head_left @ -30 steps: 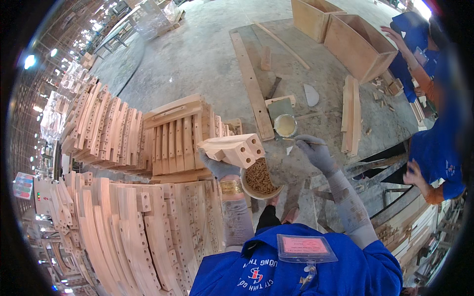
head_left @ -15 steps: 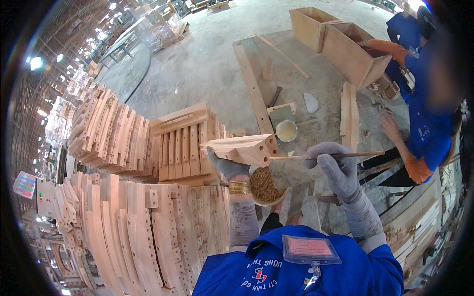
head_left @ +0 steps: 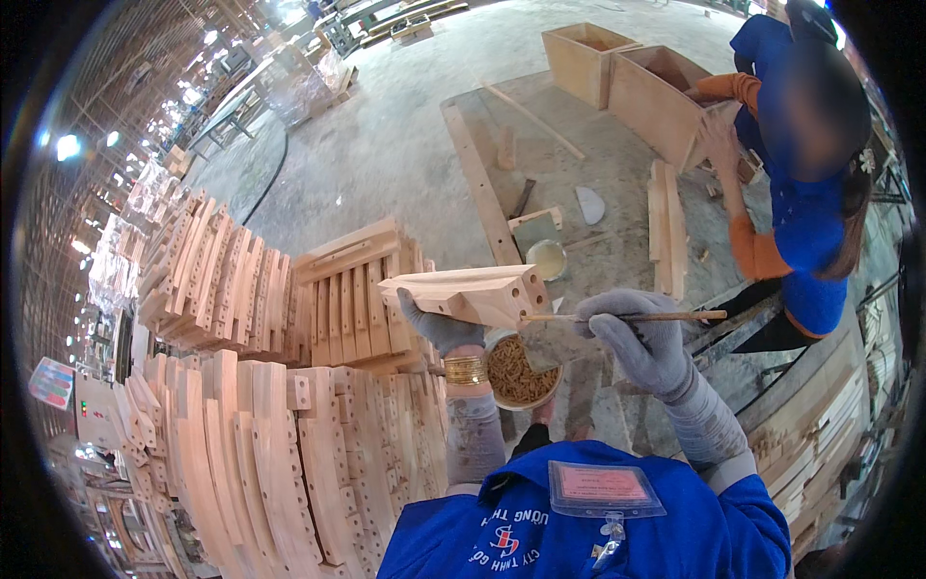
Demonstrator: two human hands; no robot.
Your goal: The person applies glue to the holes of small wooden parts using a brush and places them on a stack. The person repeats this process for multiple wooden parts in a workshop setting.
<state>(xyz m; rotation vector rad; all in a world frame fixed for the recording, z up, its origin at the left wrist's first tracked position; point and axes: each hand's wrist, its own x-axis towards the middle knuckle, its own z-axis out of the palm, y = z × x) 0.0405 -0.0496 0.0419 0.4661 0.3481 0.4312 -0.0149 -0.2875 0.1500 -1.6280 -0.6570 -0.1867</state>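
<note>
My left hand, in a grey glove, is closed around a pair of pale wooden pieces held side by side, with round holes in the end turned to the right. A thin stick is gripped in my gloved right hand, nearly level. Its lighter tip meets the end face at a lower hole; whether it is inside cannot be made out. Below the wooden pieces stands a bucket of small wooden dowels. Just beyond them is a small tub of pale, creamy liquid.
Stacked wooden parts rise at my left, with a slatted stack beyond. A co-worker sits at the right by wooden boxes. A long drilled board and two wooden pieces lie ahead.
The co-worker's lower hand has moved up to the near box, and the co-worker leans further in. My hands keep their grips, with the stick's tip still against the end face.
</note>
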